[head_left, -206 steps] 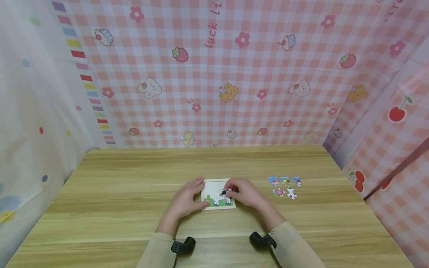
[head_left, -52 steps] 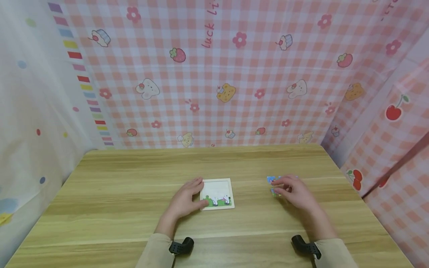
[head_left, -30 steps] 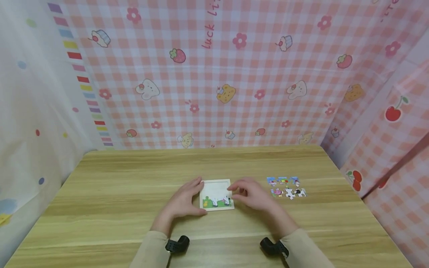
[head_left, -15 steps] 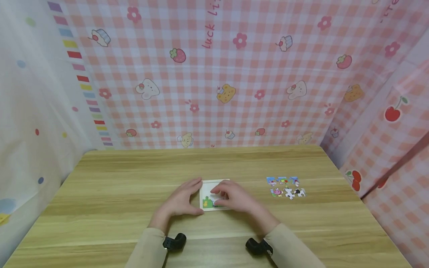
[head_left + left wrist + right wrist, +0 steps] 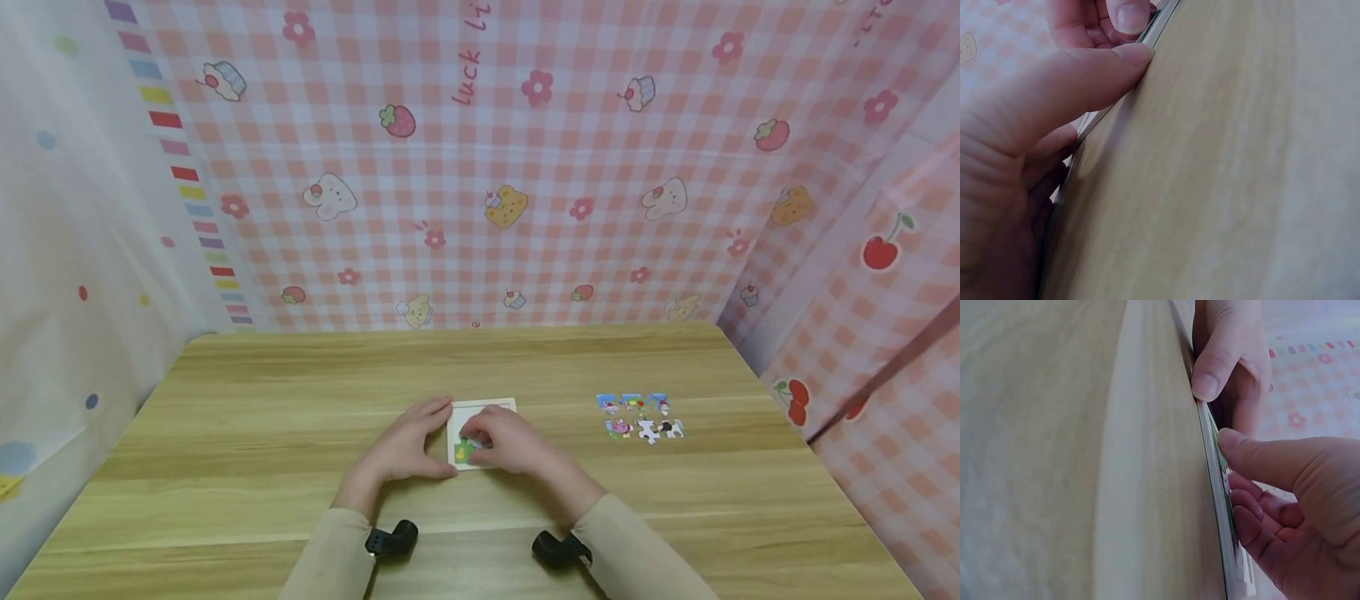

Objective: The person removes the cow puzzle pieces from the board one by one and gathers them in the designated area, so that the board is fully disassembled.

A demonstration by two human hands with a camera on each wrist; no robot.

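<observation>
Tray (image 5: 463, 413) flat on bench (image 5: 300, 400); grip of left hand (image 5: 403, 446) spread, touching its left edge; grip of right hand (image 5: 510, 442) curled over it, contents cannot be told; pieces (image 5: 647, 431) lie to its right; probably light, stiff; pinch opposite edges.

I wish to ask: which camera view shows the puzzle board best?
The head view, because it shows the puzzle board from above, though the right hand covers part of it. The left wrist view shows mainly its thin edge; the right wrist view, an edge and a sliver of green print.
</observation>
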